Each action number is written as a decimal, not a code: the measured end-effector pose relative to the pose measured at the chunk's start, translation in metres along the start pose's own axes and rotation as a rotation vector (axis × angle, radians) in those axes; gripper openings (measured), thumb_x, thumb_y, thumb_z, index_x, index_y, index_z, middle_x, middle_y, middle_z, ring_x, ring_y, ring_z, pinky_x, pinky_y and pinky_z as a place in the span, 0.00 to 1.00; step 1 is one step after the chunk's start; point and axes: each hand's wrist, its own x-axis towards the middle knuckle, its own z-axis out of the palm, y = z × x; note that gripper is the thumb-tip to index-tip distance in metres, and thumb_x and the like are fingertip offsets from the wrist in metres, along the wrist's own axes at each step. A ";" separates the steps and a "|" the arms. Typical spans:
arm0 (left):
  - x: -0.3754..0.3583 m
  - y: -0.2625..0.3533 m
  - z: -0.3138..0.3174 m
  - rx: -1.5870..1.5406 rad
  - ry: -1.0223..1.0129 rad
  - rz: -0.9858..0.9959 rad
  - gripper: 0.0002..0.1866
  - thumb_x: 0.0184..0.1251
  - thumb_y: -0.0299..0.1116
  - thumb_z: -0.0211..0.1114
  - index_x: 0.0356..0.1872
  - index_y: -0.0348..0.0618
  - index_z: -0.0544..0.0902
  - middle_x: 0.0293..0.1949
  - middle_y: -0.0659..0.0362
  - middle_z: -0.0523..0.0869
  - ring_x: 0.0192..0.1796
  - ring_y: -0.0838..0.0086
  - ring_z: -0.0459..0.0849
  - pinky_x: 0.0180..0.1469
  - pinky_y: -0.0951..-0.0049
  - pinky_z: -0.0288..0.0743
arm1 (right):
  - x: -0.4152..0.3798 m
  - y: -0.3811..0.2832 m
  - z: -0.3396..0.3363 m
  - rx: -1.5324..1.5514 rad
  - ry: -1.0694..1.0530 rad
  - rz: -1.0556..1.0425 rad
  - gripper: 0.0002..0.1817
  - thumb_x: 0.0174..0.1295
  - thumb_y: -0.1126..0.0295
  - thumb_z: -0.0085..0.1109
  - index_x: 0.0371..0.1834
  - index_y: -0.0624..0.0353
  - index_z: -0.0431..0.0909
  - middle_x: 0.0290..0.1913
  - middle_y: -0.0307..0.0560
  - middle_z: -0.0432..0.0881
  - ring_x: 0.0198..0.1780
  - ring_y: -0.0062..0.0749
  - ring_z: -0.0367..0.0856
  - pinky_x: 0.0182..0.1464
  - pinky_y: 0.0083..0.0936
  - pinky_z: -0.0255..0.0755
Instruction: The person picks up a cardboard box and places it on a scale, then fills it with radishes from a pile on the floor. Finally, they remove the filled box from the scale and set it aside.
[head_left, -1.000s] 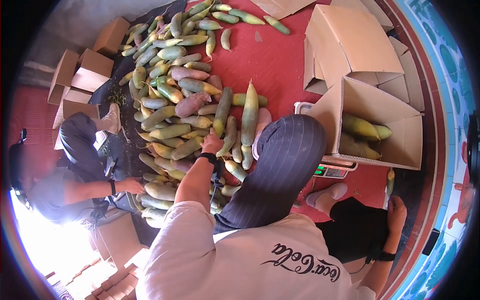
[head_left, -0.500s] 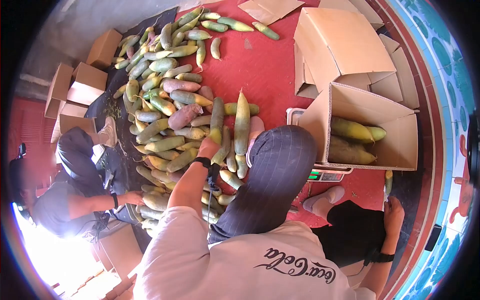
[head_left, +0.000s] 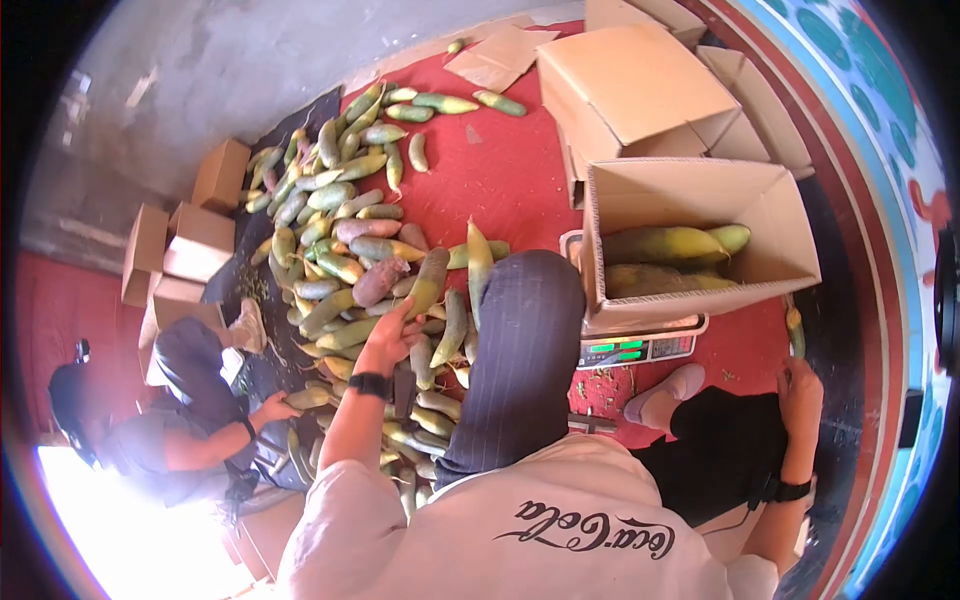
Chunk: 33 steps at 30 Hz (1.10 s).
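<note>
A big pile of long green, yellow and purple vegetables point(head_left: 345, 230) lies on the red floor in front of me. My left hand point(head_left: 390, 328) reaches into the pile and closes around the lower end of one long green-yellow vegetable point(head_left: 428, 282). My right hand point(head_left: 800, 388) rests low on the dark floor strip at my right side, just below a small vegetable point(head_left: 794, 325); its fingers are hard to make out. My knee in striped trousers point(head_left: 525, 330) sits between the two hands.
An open cardboard box point(head_left: 690, 175) holding a few vegetables point(head_left: 665, 245) stands on a scale point(head_left: 635, 350). Closed and flat boxes point(head_left: 640, 80) lie behind it, more boxes point(head_left: 195, 240) at the left. A co-worker point(head_left: 190, 420) crouches at the left, one hand point(head_left: 275, 405) on the pile.
My view has tilted, so pile and box sit lower and more central. My left hand has drawn back slightly along the long vegetable. The co-worker's hand has shifted on the pile.
</note>
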 end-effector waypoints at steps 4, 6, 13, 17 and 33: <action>-0.082 0.015 0.074 0.143 0.043 0.182 0.13 0.70 0.44 0.54 0.45 0.47 0.72 0.24 0.64 0.73 0.16 0.86 0.57 0.16 0.86 0.49 | -0.006 0.004 0.001 0.030 0.094 -0.079 0.09 0.52 0.76 0.57 0.37 0.64 0.74 0.33 0.57 0.78 0.36 0.56 0.77 0.37 0.41 0.71; -0.113 0.026 0.104 0.202 0.023 0.372 0.17 0.69 0.45 0.55 0.48 0.44 0.73 0.26 0.64 0.73 0.16 0.87 0.57 0.17 0.87 0.49 | -0.006 0.000 -0.004 0.057 0.133 -0.091 0.09 0.52 0.76 0.58 0.37 0.64 0.74 0.33 0.56 0.78 0.36 0.55 0.77 0.38 0.41 0.71; -0.171 0.056 0.201 0.441 -0.354 0.490 0.21 0.71 0.46 0.52 0.48 0.35 0.73 0.26 0.62 0.73 0.16 0.88 0.55 0.17 0.87 0.49 | -0.007 -0.001 -0.009 0.158 0.113 -0.066 0.10 0.51 0.73 0.59 0.37 0.63 0.76 0.33 0.55 0.79 0.36 0.49 0.79 0.38 0.39 0.72; -0.167 0.047 0.265 0.482 -0.464 0.416 0.21 0.71 0.46 0.51 0.50 0.36 0.73 0.27 0.62 0.73 0.17 0.87 0.56 0.18 0.87 0.50 | -0.009 0.009 -0.006 0.202 0.109 -0.045 0.10 0.51 0.74 0.60 0.37 0.63 0.77 0.32 0.55 0.80 0.36 0.48 0.80 0.38 0.36 0.72; -0.042 -0.018 0.416 1.027 -0.565 0.214 0.14 0.70 0.33 0.48 0.52 0.41 0.73 0.33 0.61 0.78 0.20 0.86 0.64 0.18 0.88 0.55 | -0.019 0.027 -0.008 0.426 0.138 0.013 0.09 0.52 0.72 0.59 0.36 0.64 0.78 0.29 0.57 0.80 0.34 0.49 0.80 0.37 0.36 0.72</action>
